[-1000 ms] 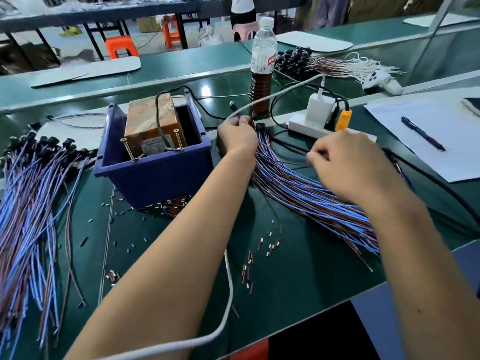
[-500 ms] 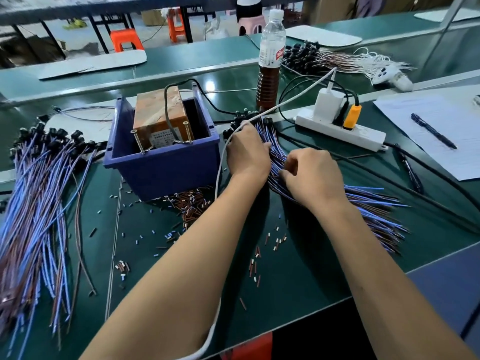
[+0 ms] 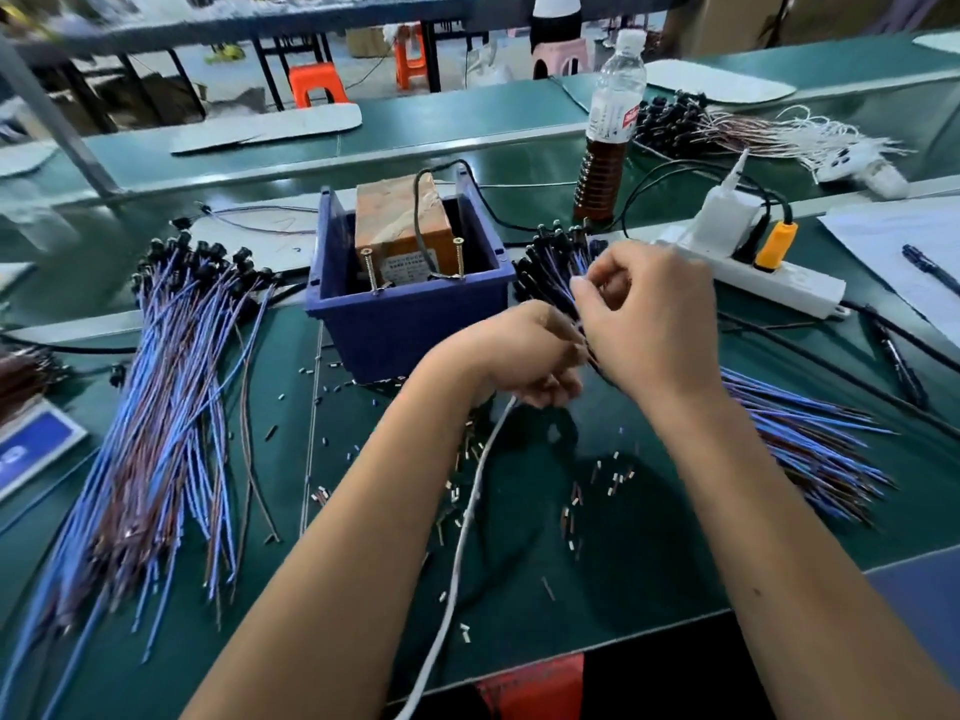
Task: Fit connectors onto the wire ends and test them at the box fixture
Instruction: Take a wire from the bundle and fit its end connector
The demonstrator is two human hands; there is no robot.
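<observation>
A blue box fixture (image 3: pixel 410 314) holds an orange-brown block with two upright screws. Right of it lies a bundle of blue and brown wires (image 3: pixel 800 439) with black caps at the far end (image 3: pixel 545 262). My right hand (image 3: pixel 649 324) is lifted over that bundle, its fingers curled and pinching wire near the caps. My left hand (image 3: pixel 524 350) sits just beside it, fingers curled under, holding wires from the same bundle. Small metal connectors (image 3: pixel 587 491) are scattered on the green mat below my hands. What lies under my palms is hidden.
A second large wire bundle (image 3: pixel 166 407) spreads over the left of the mat. A white power strip (image 3: pixel 763 278) with plugs, a bottle (image 3: pixel 608 132), paper with a pen (image 3: pixel 930 267) and a white cable (image 3: pixel 467 522) crossing the mat lie around.
Both hands have risen off the bundle and drawn together, the right one lifting wires toward the capped end. The left hand moved nearer and lower. The camera has shifted slightly right.
</observation>
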